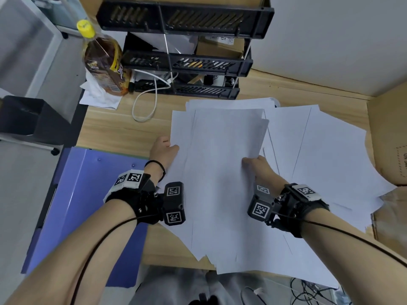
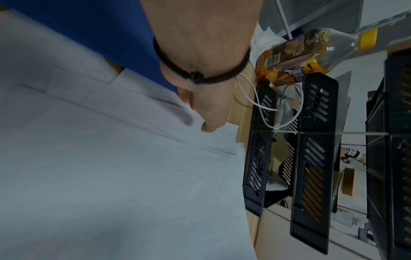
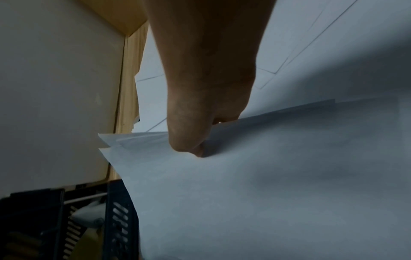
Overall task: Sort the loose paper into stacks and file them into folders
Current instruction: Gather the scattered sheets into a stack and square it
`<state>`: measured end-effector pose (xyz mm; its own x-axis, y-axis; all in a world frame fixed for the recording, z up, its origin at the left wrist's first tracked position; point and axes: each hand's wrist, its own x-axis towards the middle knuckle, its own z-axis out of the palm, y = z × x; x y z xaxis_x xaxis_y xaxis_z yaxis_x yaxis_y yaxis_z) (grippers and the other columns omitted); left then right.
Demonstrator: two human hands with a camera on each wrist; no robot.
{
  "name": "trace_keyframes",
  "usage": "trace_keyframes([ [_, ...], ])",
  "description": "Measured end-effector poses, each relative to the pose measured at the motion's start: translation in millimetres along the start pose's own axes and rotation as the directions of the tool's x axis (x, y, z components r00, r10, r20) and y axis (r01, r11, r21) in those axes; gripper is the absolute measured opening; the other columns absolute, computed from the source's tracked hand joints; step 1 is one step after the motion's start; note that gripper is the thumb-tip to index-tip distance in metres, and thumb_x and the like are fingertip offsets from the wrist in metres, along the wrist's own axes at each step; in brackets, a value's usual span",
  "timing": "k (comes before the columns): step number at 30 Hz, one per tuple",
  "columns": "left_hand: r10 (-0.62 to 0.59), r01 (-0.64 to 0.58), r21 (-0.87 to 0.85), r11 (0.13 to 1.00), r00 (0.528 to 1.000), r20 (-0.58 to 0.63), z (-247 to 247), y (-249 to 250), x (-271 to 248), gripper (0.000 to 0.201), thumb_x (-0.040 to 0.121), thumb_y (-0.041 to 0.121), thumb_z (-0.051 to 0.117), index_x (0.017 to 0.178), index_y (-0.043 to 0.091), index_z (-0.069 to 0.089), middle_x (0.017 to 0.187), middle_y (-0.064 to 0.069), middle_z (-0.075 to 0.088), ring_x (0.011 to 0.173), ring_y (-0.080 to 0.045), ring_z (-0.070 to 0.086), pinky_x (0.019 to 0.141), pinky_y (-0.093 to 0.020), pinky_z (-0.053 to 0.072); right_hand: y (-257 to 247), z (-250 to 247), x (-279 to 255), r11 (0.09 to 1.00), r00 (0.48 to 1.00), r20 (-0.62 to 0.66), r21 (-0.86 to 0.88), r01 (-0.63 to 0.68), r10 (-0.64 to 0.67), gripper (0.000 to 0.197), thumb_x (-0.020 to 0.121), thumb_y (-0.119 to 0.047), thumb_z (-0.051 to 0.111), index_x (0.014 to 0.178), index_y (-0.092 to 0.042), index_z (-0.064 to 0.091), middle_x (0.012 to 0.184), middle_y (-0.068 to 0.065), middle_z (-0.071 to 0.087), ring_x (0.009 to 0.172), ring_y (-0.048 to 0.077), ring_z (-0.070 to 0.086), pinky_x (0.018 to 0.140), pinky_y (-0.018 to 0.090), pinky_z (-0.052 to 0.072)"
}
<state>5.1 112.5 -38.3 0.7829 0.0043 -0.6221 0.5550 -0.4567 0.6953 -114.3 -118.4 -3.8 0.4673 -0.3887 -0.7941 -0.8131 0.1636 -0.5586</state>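
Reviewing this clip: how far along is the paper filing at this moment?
Early. Done: nothing filed; the blue folder lies beside the papers. In hand: left hand and right hand grip a bundle of sheets by its side edges. Left: loose sheets remain spread over the desk.

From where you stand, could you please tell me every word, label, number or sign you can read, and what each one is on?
Nothing reads with certainty.
Brown drink bottle with yellow cap: label has bold characters and a barcode, too blurred to read.
Brown cardboard box at the right edge: faint sideways print, too blurred.
Square black-and-white code tags on the wrist cameras: patterns, no words.
White paper sheets: no print visible.
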Motion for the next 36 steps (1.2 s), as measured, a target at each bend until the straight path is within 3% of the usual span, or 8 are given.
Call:
trace_keyframes([
  [2, 0.023, -0.024, 0.002, 1.000, 0.999, 0.042, -1.3, -1.7, -0.4, 0.044, 0.083, 0.011, 0.060, 0.126, 0.013, 0.051, 0.120, 0.000, 0.057, 0.107, -0.017, 0.056, 0.082, -0.023, 0.049, -1.9, 8.0, -0.5, 1.000, 1.000, 0.028, -0.001, -0.013, 0.013, 0.036, 0.092, -0.006, 0.048, 0.127, -0.001, 0.049, 0.117, 0.021, 0.064, 0.103, 0.037, 0.064, 0.086, 0.044, 0.055],
  [4, 0.046, -0.046, -0.007, 0.999, 0.997, 0.062, -2.1, -1.2, -2.4, 0.038, 0.085, 0.006, 0.059, 0.122, 0.011, 0.051, 0.114, 0.002, 0.055, 0.099, -0.012, 0.052, 0.067, -0.012, 0.041, -4.1, 13.0, 0.6, 1.000, 0.999, 0.048, -0.013, -0.018, 0.018, 0.033, 0.092, -0.006, 0.047, 0.125, -0.001, 0.049, 0.108, 0.019, 0.063, 0.089, 0.033, 0.065, 0.074, 0.038, 0.057],
  [10, 0.035, -0.042, 0.033, 0.999, 0.978, 0.204, -5.4, -10.8, -10.1, 0.035, 0.086, 0.014, 0.063, 0.120, 0.015, 0.056, 0.116, -0.002, 0.063, 0.099, -0.018, 0.060, 0.084, -0.027, 0.046, -2.1, 21.4, -3.2, 0.998, 0.997, 0.082, -0.058, -0.005, 0.010, 0.025, 0.094, -0.005, 0.049, 0.118, 0.000, 0.050, 0.090, 0.014, 0.059, 0.070, 0.023, 0.056, 0.042, 0.018, 0.046],
  [13, 0.084, -0.086, 0.000, 0.996, 0.973, 0.216, -9.1, -11.4, -14.6, 0.027, 0.088, 0.014, 0.064, 0.114, 0.018, 0.062, 0.109, 0.001, 0.065, 0.098, -0.018, 0.062, 0.089, -0.029, 0.049, 1.1, 23.3, -6.9, 0.998, 0.996, 0.071, -0.026, 0.049, -0.047, 0.033, 0.090, -0.004, 0.053, 0.123, 0.000, 0.052, 0.108, 0.021, 0.064, 0.082, 0.029, 0.061, 0.064, 0.029, 0.054],
  [19, 0.149, -0.141, -0.056, 0.988, 0.972, 0.182, -12.7, 3.4, -19.1, 0.016, 0.095, 0.018, 0.054, 0.107, 0.014, 0.063, 0.099, -0.004, 0.064, 0.091, -0.020, 0.059, 0.075, -0.026, 0.046, -7.2, 7.5, -23.4, 0.980, 0.982, 0.026, -0.060, 0.190, -0.188, 0.017, 0.093, -0.003, 0.049, 0.110, -0.007, 0.053, 0.103, 0.016, 0.062, 0.084, 0.026, 0.062, 0.068, 0.027, 0.055],
  [23, 0.115, -0.111, -0.045, 0.993, 0.988, 0.103, -6.0, 12.0, -19.9, 0.041, 0.093, 0.020, 0.055, 0.132, 0.012, 0.050, 0.130, -0.006, 0.056, 0.105, -0.017, 0.055, 0.084, -0.026, 0.040, -7.1, -15.6, -30.1, 0.975, 0.972, -0.078, -0.046, 0.219, -0.223, 0.026, 0.090, -0.002, 0.050, 0.114, -0.002, 0.058, 0.100, 0.013, 0.067, 0.081, 0.026, 0.064, 0.072, 0.034, 0.055],
  [30, 0.150, -0.142, -0.053, 0.988, 0.870, 0.470, 22.8, 54.6, -44.9, 0.077, 0.087, 0.031, 0.067, 0.149, 0.018, 0.022, 0.147, -0.001, 0.038, 0.131, -0.020, 0.043, 0.101, -0.034, 0.041, -18.7, -57.2, -50.7, 0.952, 0.950, -0.059, 0.000, 0.306, -0.306, 0.031, 0.090, -0.006, 0.056, 0.121, -0.005, 0.061, 0.099, 0.005, 0.072, 0.088, 0.024, 0.071, 0.084, 0.042, 0.057],
  [36, 0.373, -0.181, -0.454, 0.872, 0.847, 0.379, 39.9, 104.0, -71.1, 0.054, 0.068, 0.025, 0.085, 0.117, 0.015, 0.063, 0.115, -0.007, 0.070, 0.105, -0.028, 0.067, 0.095, -0.050, 0.051, -44.8, -71.3, -66.1, 0.858, 0.881, -0.088, 0.201, 0.472, -0.464, 0.028, 0.088, -0.005, 0.064, 0.114, -0.014, 0.065, 0.111, 0.003, 0.072, 0.102, 0.022, 0.069, 0.089, 0.035, 0.055],
])
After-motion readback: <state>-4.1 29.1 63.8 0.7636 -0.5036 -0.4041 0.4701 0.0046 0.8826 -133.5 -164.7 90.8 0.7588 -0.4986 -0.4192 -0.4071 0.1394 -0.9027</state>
